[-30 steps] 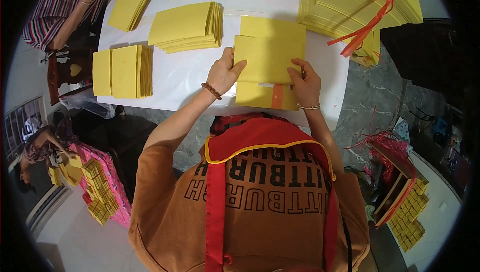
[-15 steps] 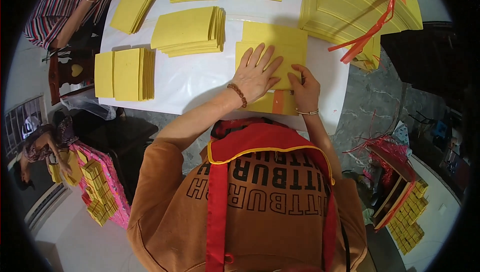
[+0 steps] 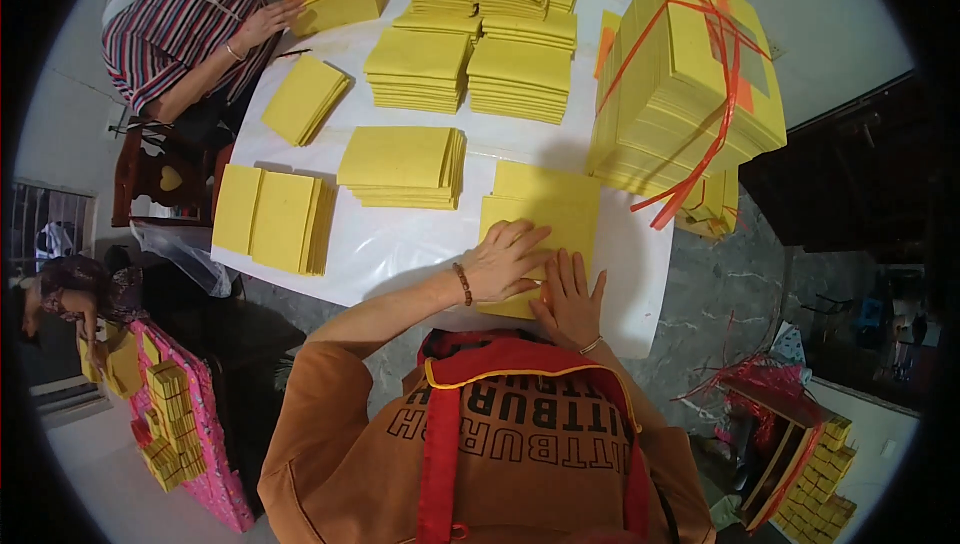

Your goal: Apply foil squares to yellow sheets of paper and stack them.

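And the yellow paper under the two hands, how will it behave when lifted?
The yellow paper is probably light, as it looks thin. Its straight edges suggest some stiffness. Its overlapping layers may slip or open if not pressed.

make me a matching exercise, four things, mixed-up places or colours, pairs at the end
1. left hand
2. ribbon
3. apron
4. pink cloth

A. red, edged in yellow
B. under small yellow bundles, lower left
C. resting on yellow paper
D. tied round the tall yellow stack

Pairs: 1-C, 2-D, 3-A, 4-B
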